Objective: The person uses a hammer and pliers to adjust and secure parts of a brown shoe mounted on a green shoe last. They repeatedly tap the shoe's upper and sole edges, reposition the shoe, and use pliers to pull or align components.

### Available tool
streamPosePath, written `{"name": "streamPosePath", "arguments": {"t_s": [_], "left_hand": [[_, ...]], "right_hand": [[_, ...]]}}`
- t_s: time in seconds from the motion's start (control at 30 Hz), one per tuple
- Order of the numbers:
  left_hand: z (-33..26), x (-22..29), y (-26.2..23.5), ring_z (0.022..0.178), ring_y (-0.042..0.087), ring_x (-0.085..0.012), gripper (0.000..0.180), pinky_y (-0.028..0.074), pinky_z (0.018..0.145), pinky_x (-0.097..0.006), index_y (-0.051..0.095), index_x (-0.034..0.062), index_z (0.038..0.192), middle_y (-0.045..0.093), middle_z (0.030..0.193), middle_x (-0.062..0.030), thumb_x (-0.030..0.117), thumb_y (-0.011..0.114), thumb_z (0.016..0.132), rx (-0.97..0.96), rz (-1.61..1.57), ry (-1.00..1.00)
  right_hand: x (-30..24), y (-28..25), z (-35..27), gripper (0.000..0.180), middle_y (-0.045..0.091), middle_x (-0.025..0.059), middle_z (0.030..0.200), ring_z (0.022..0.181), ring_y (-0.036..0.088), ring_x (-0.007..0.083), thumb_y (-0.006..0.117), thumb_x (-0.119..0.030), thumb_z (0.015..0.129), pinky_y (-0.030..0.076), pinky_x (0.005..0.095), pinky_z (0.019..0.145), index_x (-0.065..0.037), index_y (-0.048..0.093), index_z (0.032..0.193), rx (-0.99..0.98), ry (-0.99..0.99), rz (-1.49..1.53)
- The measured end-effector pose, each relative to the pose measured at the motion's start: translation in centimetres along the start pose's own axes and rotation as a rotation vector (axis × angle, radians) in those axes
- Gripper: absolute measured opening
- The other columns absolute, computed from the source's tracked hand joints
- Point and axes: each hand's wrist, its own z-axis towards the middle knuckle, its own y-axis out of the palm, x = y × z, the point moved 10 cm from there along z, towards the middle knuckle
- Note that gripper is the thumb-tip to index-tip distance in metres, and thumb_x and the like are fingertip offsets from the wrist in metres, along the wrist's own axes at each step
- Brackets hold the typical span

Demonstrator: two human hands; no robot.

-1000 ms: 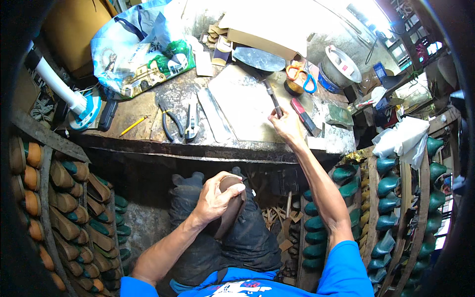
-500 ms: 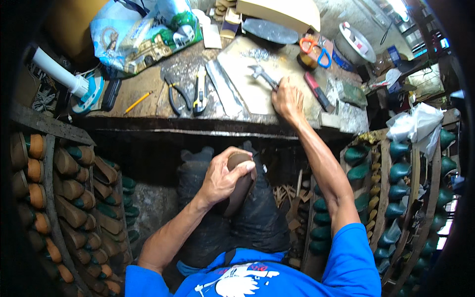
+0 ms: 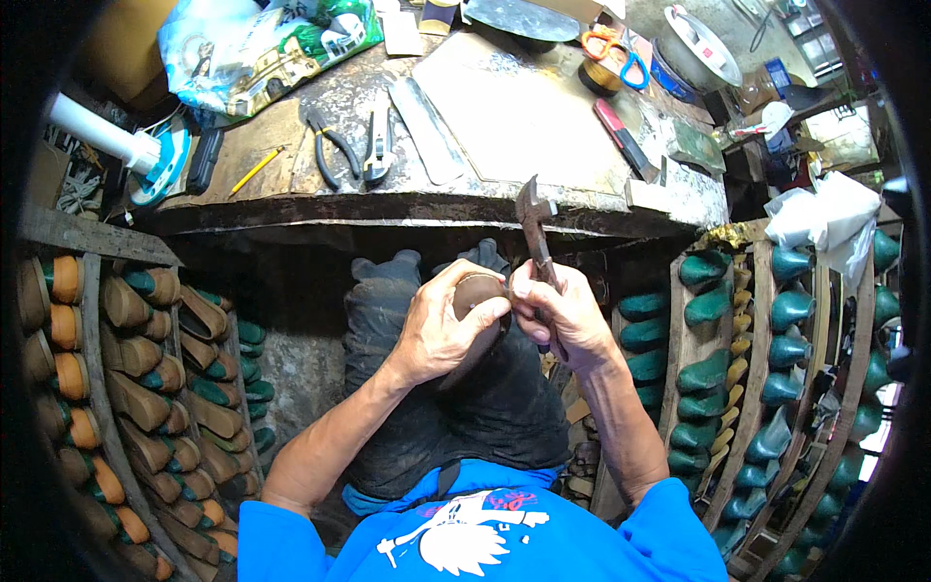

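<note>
Above my lap, my left hand [image 3: 441, 325] is closed round a brown shoe form [image 3: 475, 291], its rounded end turned up between thumb and fingers. Right beside it, my right hand [image 3: 567, 310] grips a hammer [image 3: 532, 215] with a rusty claw head that points up toward the bench. The thumb and forefinger of that hand are pinched together at the edge of the form. Whether something small sits between them cannot be made out. My hands hide much of the form's lower part.
The workbench [image 3: 388, 209] ahead carries pliers [image 3: 330, 150], a utility knife [image 3: 378, 145], a pencil [image 3: 256, 173], a metal strip [image 3: 427, 131], a red-handled blade [image 3: 624, 139] and scissors [image 3: 616, 58]. Racks of brown and green shoe forms [image 3: 703, 306] flank me on both sides.
My right hand has lifted the hammer off the bench and come back to the shoe form beside my left hand. My left hand keeps its hold. The view has shifted slightly.
</note>
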Motion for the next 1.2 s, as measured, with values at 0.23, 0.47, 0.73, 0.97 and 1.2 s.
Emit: {"name": "streamPosePath", "arguments": {"t_s": [0.23,0.47,0.73,0.97,1.2], "left_hand": [[0.2,-0.2,0.9,0.111,0.076,-0.0187,0.032,0.059,0.102,-0.037,0.073,0.002,0.128,0.081,0.117,-0.0109,0.022,0.086,0.105,-0.007,-0.031,-0.034],[0.1,-0.4,0.3,0.109,0.08,-0.0261,0.034,0.061,0.098,-0.041,0.076,0.0028,0.125,0.081,0.116,-0.0156,0.026,0.087,0.103,0.038,-0.058,-0.036],[0.1,-1.0,0.0,0.11,0.074,-0.0145,0.034,0.059,0.102,-0.034,0.071,0.0008,0.132,0.08,0.117,-0.0088,0.02,0.084,0.107,0.006,-0.032,-0.021],[0.5,-0.4,-0.7,0.107,0.073,-0.0137,0.035,0.059,0.098,-0.033,0.073,0.0003,0.13,0.081,0.116,-0.0092,0.024,0.084,0.107,0.015,-0.015,-0.026],[1.4,-0.8,-0.6,0.103,0.077,-0.0183,0.032,0.06,0.096,-0.035,0.075,0.0008,0.124,0.082,0.11,-0.0113,0.024,0.085,0.104,0.027,-0.026,-0.028]], "right_hand": [[-0.5,-0.2,-0.4,0.022,0.06,-0.0038,0.079,0.056,0.048,0.0035,0.082,-0.026,0.106,0.036,0.0221,0.049,-0.007,0.071,0.104,0.039,0.034,-0.161],[-0.8,0.1,0.0,0.022,0.069,-0.0013,0.083,0.058,0.052,0.003,0.082,-0.027,0.107,0.037,0.0218,0.05,-0.007,0.072,0.105,0.01,0.024,-0.194],[-1.6,1.4,0.4,0.017,0.078,0.0011,0.088,0.068,0.059,0.0035,0.079,-0.022,0.108,0.045,0.0234,0.06,-0.005,0.075,0.109,-0.003,0.008,-0.423],[-1.6,0.6,-2.9,0.025,0.072,0.0071,0.1,0.074,0.068,0.0132,0.077,-0.01,0.107,0.057,0.0266,0.066,0.0,0.064,0.126,0.164,-0.145,-0.375],[-0.3,3.7,-11.0,0.033,0.069,0.0081,0.087,0.062,0.065,0.0137,0.062,-0.004,0.116,0.053,0.0324,0.056,0.005,0.05,0.145,0.332,-0.25,-0.642]]}}
